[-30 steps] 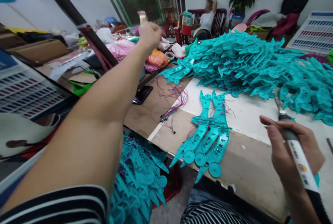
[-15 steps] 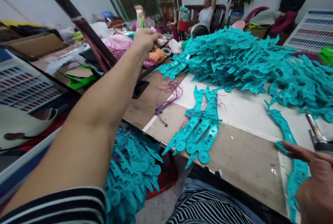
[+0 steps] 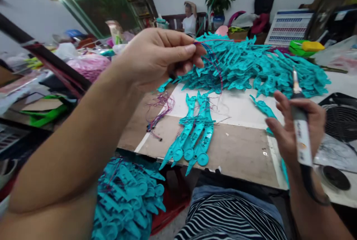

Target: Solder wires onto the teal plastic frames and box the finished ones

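My left hand point(image 3: 158, 52) is raised over the table, thumb and fingers pinching thin red and blue wires point(image 3: 216, 60) that droop to the right. My right hand point(image 3: 286, 138) is wrapped round a soldering iron point(image 3: 302, 136), its tip pointing up and away. Partly behind that hand lies a single teal plastic piece point(image 3: 264, 108). Between my hands, several long teal pieces point(image 3: 191, 132) lie side by side, with another laid across them and fine wires at their far ends. A loose bundle of wires point(image 3: 160, 115) with dark ends lies left of them.
A large heap of teal pieces point(image 3: 234, 61) covers the back of the table; another heap point(image 3: 125, 199) sits below its front edge at left. A black fan point(image 3: 341, 117) stands at right. A slanting dark post point(image 3: 58, 65) rises at left. A person point(image 3: 189, 20) sits far back.
My left hand has come back from the far left of the table, now with wires in its fingers. My right hand has taken up the soldering iron. The view has turned right.
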`<state>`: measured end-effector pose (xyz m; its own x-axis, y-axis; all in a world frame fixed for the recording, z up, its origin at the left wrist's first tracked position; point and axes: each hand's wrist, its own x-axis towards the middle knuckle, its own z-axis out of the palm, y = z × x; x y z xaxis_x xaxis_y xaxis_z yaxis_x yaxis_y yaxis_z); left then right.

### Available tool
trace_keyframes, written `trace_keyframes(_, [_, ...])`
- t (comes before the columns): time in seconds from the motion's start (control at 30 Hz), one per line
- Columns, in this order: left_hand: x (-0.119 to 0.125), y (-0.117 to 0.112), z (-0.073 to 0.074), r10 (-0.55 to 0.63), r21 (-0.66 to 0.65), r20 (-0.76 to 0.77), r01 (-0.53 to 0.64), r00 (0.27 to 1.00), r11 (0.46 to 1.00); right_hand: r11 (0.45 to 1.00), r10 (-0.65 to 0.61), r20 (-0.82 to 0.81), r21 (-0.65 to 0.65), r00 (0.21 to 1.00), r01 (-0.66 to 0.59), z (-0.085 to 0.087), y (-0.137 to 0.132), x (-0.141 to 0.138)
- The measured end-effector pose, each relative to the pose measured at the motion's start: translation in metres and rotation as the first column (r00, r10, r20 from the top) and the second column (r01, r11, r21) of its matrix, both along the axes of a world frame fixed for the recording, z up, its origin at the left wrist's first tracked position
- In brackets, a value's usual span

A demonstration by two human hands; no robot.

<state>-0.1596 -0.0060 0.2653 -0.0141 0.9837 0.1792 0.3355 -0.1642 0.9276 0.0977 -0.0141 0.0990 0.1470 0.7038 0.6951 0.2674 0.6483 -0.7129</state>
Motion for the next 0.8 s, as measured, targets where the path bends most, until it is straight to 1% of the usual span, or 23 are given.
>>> trace_keyframes(0.03, [0.014,-0.004,-0.004,-0.034,-0.019,0.051,0.035,0.998,0.999,0.994,0.106,-0.035,-0.008,0.994,-0.106,0.002,0.007,-0.002])
trace_keyframes(0.1, [0.038,-0.008,-0.017,-0.078,-0.073,0.183,0.092,0.98,0.993,0.956,0.286,-0.084,-0.048,0.954,-0.291,0.006,0.016,-0.007])
trace_keyframes(0.17, [0.054,-0.011,-0.035,-0.086,-0.134,0.321,0.135,0.943,0.982,0.896,0.403,-0.123,-0.149,0.907,-0.418,0.007,0.016,-0.01])
trace_keyframes(0.2, [0.059,-0.012,-0.046,-0.09,-0.158,0.375,0.16,0.923,0.975,0.858,0.441,-0.151,-0.221,0.885,-0.465,0.006,0.013,-0.009])
trace_keyframes(0.23, [0.061,-0.013,-0.057,-0.106,-0.173,0.417,0.193,0.903,0.966,0.813,0.462,-0.185,-0.303,0.867,-0.498,0.005,0.007,-0.006])
trace_keyframes(0.3, [0.06,-0.015,-0.081,-0.171,-0.182,0.477,0.287,0.862,0.94,0.727,0.454,-0.261,-0.445,0.852,-0.523,0.002,-0.009,0.009])
trace_keyframes(0.33, [0.059,-0.017,-0.093,-0.204,-0.184,0.505,0.335,0.839,0.924,0.7,0.432,-0.289,-0.49,0.854,-0.519,0.0,-0.017,0.02])
trace_keyframes(0.37, [0.057,-0.019,-0.105,-0.231,-0.191,0.534,0.382,0.813,0.904,0.69,0.405,-0.305,-0.516,0.862,-0.507,-0.001,-0.025,0.033])
trace_keyframes(0.43, [0.057,-0.025,-0.128,-0.271,-0.218,0.589,0.473,0.761,0.854,0.697,0.365,-0.303,-0.538,0.88,-0.474,-0.001,-0.036,0.059])
trace_keyframes(0.5, [0.062,-0.031,-0.148,-0.305,-0.25,0.632,0.56,0.712,0.79,0.72,0.339,-0.269,-0.542,0.901,-0.433,-0.001,-0.043,0.079])
trace_keyframes(0.57, [0.072,-0.035,-0.165,-0.328,-0.275,0.668,0.632,0.668,0.725,0.747,0.319,-0.216,-0.542,0.923,-0.385,0.0,-0.045,0.09])
trace_keyframes(0.63, [0.082,-0.038,-0.176,-0.332,-0.289,0.698,0.674,0.635,0.68,0.765,0.303,-0.153,-0.549,0.941,-0.336,0.003,-0.045,0.093])
trace_keyframes(0.7, [0.088,-0.038,-0.184,-0.315,-0.299,0.719,0.685,0.619,0.664,0.775,0.305,-0.077,-0.56,0.949,-0.294,0.008,-0.043,0.095])
trace_keyframes(0.8, [0.092,-0.04,-0.194,-0.291,-0.326,0.719,0.676,0.631,0.66,0.794,0.326,0.109,-0.572,0.939,-0.209,0.019,-0.037,0.104])
